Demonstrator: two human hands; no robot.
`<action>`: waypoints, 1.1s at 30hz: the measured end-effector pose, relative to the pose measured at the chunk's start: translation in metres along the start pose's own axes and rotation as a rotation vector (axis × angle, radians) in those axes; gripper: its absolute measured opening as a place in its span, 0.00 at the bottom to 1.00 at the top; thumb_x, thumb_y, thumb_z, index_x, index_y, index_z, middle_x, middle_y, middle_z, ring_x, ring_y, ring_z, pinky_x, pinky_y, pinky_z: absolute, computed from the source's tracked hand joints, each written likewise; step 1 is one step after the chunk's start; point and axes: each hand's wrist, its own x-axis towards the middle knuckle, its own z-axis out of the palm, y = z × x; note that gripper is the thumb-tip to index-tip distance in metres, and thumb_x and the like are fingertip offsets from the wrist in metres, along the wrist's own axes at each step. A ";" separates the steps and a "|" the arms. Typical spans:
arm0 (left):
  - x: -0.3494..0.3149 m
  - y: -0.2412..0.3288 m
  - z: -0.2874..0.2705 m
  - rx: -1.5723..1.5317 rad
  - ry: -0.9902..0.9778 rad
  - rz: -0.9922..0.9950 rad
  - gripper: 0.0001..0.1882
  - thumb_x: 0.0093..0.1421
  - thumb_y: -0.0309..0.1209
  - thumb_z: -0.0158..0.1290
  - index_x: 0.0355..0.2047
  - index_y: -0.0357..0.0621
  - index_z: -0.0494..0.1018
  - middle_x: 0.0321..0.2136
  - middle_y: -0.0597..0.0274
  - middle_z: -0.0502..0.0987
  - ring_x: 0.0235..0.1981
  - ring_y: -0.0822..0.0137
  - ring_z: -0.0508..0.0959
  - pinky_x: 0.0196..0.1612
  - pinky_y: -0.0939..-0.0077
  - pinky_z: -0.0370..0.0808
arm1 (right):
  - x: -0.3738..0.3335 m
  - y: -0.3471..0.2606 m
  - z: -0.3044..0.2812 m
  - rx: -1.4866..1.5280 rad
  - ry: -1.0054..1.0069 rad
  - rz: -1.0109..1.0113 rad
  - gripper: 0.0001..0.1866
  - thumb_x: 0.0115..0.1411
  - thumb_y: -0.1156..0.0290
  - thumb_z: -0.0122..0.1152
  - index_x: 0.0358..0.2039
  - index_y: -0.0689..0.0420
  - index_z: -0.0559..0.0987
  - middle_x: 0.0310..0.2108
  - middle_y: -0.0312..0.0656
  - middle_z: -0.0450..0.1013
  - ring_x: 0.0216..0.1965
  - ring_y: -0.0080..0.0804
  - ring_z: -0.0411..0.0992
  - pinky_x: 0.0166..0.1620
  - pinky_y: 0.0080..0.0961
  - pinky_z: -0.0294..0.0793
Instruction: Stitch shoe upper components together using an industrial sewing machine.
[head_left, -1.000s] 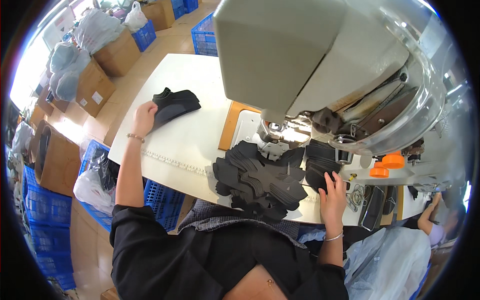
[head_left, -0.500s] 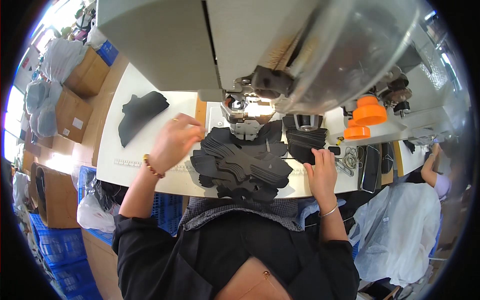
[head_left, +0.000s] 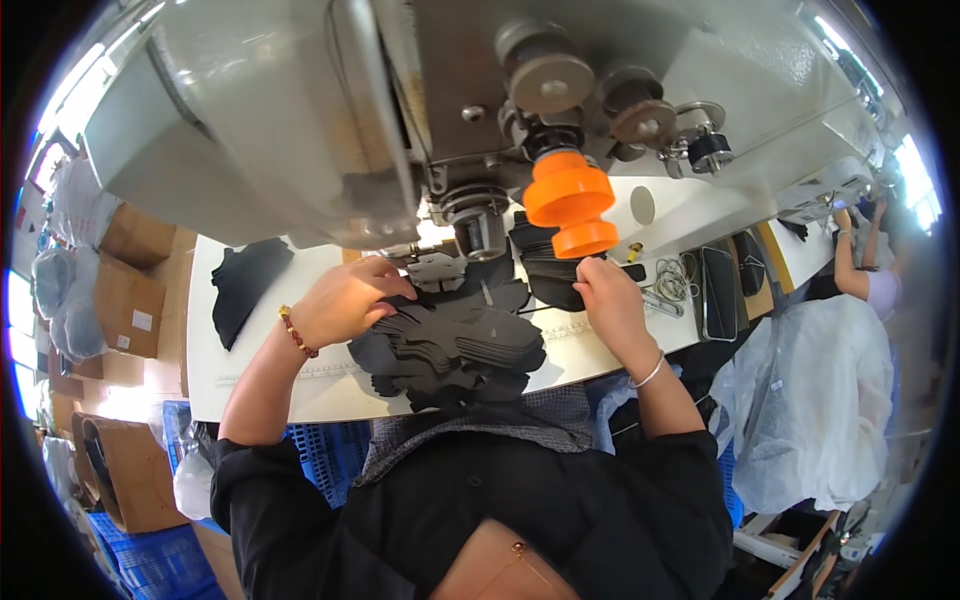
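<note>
A thick pile of dark grey cut pieces [head_left: 450, 335] lies fanned on the white table below the sewing machine head [head_left: 410, 240]. My left hand [head_left: 345, 300] is at the pile's upper left edge, thumb and fingers apart, with nothing visible between them. Right of the pile is a smaller stack of black cut pieces [head_left: 548, 272]. My right hand [head_left: 612, 300] has its fingers pinched together at that stack's right edge, apparently on a black piece; the fingertips are partly hidden. A separate dark piece [head_left: 245, 285] lies flat at the far left.
Orange knobs [head_left: 570, 190] and spools hang from the machine above my right hand. A phone [head_left: 718, 293], a coiled cord [head_left: 675, 278] and a metal tool lie at the table's right. Blue crates [head_left: 155, 550] and cardboard boxes [head_left: 130, 300] stand left. Another person's arm [head_left: 850, 260] shows far right.
My left hand has come down to the pile's edge. My right hand's fingers have closed at the small stack. The view has shifted, bringing the orange knobs toward the middle.
</note>
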 end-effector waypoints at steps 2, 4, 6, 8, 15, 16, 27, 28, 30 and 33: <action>-0.002 -0.003 0.001 -0.003 0.028 0.026 0.13 0.51 0.27 0.58 0.39 0.52 0.78 0.40 0.63 0.76 0.42 0.59 0.76 0.42 0.65 0.75 | 0.010 -0.010 -0.011 0.134 -0.015 0.036 0.10 0.52 0.77 0.61 0.32 0.57 0.69 0.27 0.42 0.68 0.32 0.43 0.70 0.35 0.35 0.69; -0.004 -0.005 0.002 -0.007 0.061 0.053 0.11 0.52 0.28 0.57 0.37 0.51 0.78 0.39 0.63 0.76 0.40 0.59 0.76 0.40 0.65 0.75 | 0.022 -0.026 -0.027 0.366 0.002 0.044 0.08 0.56 0.79 0.56 0.36 0.58 0.69 0.31 0.44 0.72 0.33 0.45 0.73 0.35 0.34 0.71; -0.007 -0.003 0.004 0.053 0.033 -0.039 0.08 0.53 0.29 0.55 0.34 0.50 0.79 0.34 0.65 0.77 0.38 0.60 0.76 0.38 0.66 0.75 | 0.044 -0.044 -0.041 0.460 0.036 -0.223 0.14 0.57 0.82 0.51 0.45 0.56 0.71 0.32 0.44 0.72 0.32 0.47 0.73 0.35 0.33 0.71; -0.009 0.010 0.006 0.167 0.133 0.069 0.09 0.50 0.26 0.54 0.33 0.47 0.78 0.31 0.66 0.76 0.36 0.62 0.76 0.33 0.68 0.76 | 0.058 -0.058 -0.046 0.485 -0.123 -0.273 0.14 0.56 0.80 0.52 0.44 0.55 0.74 0.29 0.45 0.71 0.30 0.47 0.72 0.35 0.35 0.71; -0.011 0.073 -0.020 0.590 0.783 0.236 0.14 0.39 0.20 0.58 0.31 0.37 0.78 0.31 0.59 0.76 0.31 0.64 0.77 0.23 0.80 0.74 | 0.091 -0.085 -0.049 0.409 -0.223 -0.297 0.10 0.55 0.71 0.56 0.37 0.57 0.80 0.27 0.47 0.71 0.28 0.50 0.70 0.33 0.42 0.69; -0.008 0.075 -0.022 0.592 0.781 0.237 0.14 0.39 0.20 0.58 0.31 0.37 0.78 0.31 0.59 0.76 0.31 0.64 0.77 0.23 0.80 0.74 | 0.094 -0.084 -0.047 0.410 -0.221 -0.298 0.10 0.55 0.71 0.56 0.37 0.57 0.80 0.27 0.47 0.71 0.28 0.50 0.70 0.33 0.42 0.69; 0.009 0.075 -0.010 0.369 0.750 -0.050 0.13 0.46 0.25 0.61 0.34 0.40 0.76 0.31 0.51 0.73 0.27 0.50 0.74 0.32 0.61 0.71 | 0.093 -0.070 -0.027 0.256 -0.136 -0.467 0.06 0.50 0.80 0.56 0.28 0.55 0.72 0.28 0.40 0.68 0.31 0.39 0.70 0.36 0.29 0.73; 0.009 0.073 -0.008 0.369 0.750 -0.049 0.13 0.46 0.25 0.61 0.34 0.40 0.76 0.31 0.51 0.73 0.27 0.50 0.74 0.32 0.61 0.71 | 0.096 -0.073 -0.029 0.303 -0.058 -0.528 0.06 0.50 0.80 0.56 0.28 0.55 0.71 0.27 0.40 0.67 0.29 0.38 0.69 0.33 0.28 0.72; 0.007 0.069 -0.005 0.340 0.761 -0.073 0.13 0.46 0.25 0.59 0.34 0.41 0.76 0.31 0.53 0.73 0.32 0.49 0.74 0.36 0.59 0.70 | 0.099 -0.080 -0.035 0.422 -0.169 -0.287 0.15 0.52 0.68 0.60 0.15 0.64 0.72 0.18 0.52 0.68 0.23 0.52 0.69 0.28 0.44 0.67; 0.004 0.067 0.002 0.383 0.728 -0.140 0.13 0.44 0.26 0.59 0.34 0.43 0.77 0.32 0.54 0.73 0.33 0.49 0.73 0.37 0.58 0.68 | 0.099 -0.078 -0.032 0.462 -0.230 -0.241 0.14 0.50 0.69 0.60 0.14 0.64 0.72 0.18 0.52 0.67 0.23 0.52 0.69 0.28 0.44 0.67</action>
